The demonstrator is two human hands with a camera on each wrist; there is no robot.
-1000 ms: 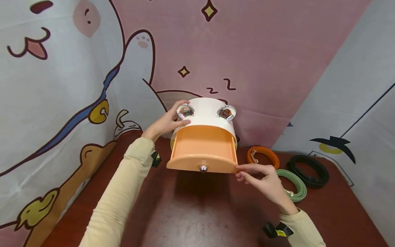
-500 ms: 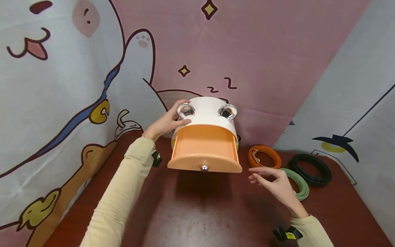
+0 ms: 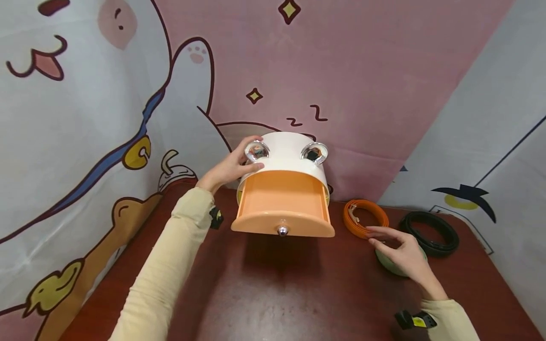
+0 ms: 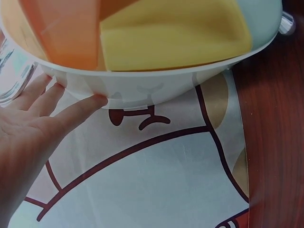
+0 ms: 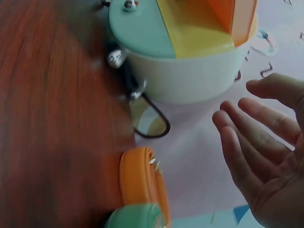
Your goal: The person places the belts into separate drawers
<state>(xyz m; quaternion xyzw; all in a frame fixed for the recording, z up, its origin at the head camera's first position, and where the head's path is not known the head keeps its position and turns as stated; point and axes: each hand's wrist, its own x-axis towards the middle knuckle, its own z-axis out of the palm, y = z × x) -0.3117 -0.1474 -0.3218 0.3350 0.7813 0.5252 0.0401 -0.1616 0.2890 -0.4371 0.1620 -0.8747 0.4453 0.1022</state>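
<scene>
A small white drawer cabinet (image 3: 286,148) bears two shiny chrome eye-like knobs on top. Its orange drawer (image 3: 283,225) stands pulled out; the inside looks bare. At the cabinet's left knob, my left hand (image 3: 226,170) grips the top, thumb in front and fingers behind. In the left wrist view, those fingers (image 4: 78,111) touch the white shell. My right hand (image 3: 403,253) hovers over a coiled green belt (image 3: 391,267) and partly hides it, with fingers loosely bent and nothing held. Lower yellow (image 5: 197,35) and light green (image 5: 142,28) drawers show in the right wrist view.
A coiled orange belt (image 3: 350,226) lies just left of the right hand, and a coiled black belt (image 3: 450,241) beyond it. The brown table (image 3: 277,293) ends at a printed cloth backdrop (image 3: 362,94) behind the cabinet.
My right hand has left the right end of the orange drawer front and moved right, over the green belt. The left hand stays on the cabinet, and the drawer remains out.
</scene>
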